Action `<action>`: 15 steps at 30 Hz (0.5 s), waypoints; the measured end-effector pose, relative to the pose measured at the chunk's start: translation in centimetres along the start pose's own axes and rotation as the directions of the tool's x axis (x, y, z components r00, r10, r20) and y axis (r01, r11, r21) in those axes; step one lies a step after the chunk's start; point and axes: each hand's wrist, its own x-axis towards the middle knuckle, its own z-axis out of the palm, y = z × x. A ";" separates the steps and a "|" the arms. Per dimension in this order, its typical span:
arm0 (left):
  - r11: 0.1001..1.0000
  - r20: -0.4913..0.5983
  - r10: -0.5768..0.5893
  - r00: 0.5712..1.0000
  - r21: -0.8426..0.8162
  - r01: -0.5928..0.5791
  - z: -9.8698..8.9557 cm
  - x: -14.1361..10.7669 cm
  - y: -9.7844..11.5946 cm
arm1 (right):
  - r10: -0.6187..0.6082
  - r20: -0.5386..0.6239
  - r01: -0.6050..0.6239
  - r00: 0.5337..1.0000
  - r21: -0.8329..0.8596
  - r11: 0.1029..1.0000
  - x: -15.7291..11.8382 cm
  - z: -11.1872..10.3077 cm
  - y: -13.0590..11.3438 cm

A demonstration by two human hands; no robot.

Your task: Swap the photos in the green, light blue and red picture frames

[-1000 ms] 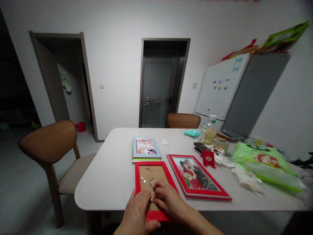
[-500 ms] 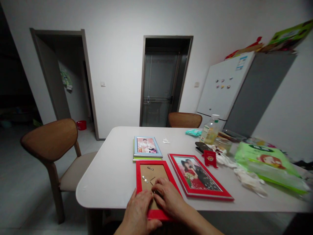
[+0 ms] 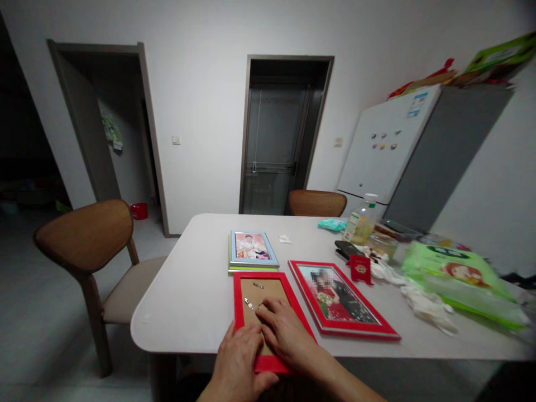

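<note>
A red picture frame (image 3: 238,296) lies back side up at the table's front edge, its brown backing board (image 3: 270,287) showing. Two small metal pieces (image 3: 249,304) rest on the board. My left hand (image 3: 240,357) is around the frame's lower left corner, thumb at the near edge. Over the backing lies my right hand (image 3: 281,329), its fingers bent and close to the left fingertips. Whatever is under the right fingers is hidden. To the right, a second red frame (image 3: 343,301) lies photo side up. Behind is a blue frame (image 3: 251,248) on a green one.
A white table (image 3: 180,301) bears a bottle (image 3: 360,220), a phone (image 3: 347,249), a red card (image 3: 360,269), crumpled white cloth (image 3: 429,307) and a green package (image 3: 460,273) on the right. Wooden chairs stand at left (image 3: 87,234) and behind (image 3: 317,202).
My right hand has shifted slightly up and left over the backing, covering the thin dark pieces that showed there. The left hand has hardly moved. The view has tilted slightly.
</note>
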 end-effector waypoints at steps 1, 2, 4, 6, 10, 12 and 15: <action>1.000 -0.002 0.002 1.000 0.001 -0.002 0.0 0.0 0.0 | 0.029 -0.012 -0.029 1.000 -0.003 1.000 0.0 0.1 0.1; 1.000 -0.004 0.000 1.000 0.003 0.000 0.0 0.0 0.0 | 0.069 -0.024 -0.070 0.997 -0.011 0.998 0.1 0.3 0.3; 1.000 -0.009 -0.006 1.000 0.004 0.006 0.1 0.0 -0.1 | 0.150 -0.032 -0.151 0.988 -0.037 0.988 0.3 0.5 0.6; 1.000 -0.015 -0.006 1.000 0.005 0.006 0.1 0.1 -0.1 | 0.179 -0.021 -0.180 0.984 -0.061 0.982 0.5 0.7 0.8; 1.000 -0.019 0.023 1.000 0.017 -0.022 0.2 -0.2 -0.3 | 0.138 -0.066 -0.141 0.988 -0.050 0.989 0.7 1.0 1.1; 0.997 0.014 0.059 0.998 0.042 -0.059 0.2 -0.4 -0.5 | 0.133 -0.090 -0.135 0.987 -0.025 0.990 0.8 1.2 1.1; 0.991 0.081 0.087 0.993 0.092 -0.094 -0.1 -0.9 -0.8 | 0.134 -0.091 -0.132 0.987 0.030 0.991 0.9 1.4 1.0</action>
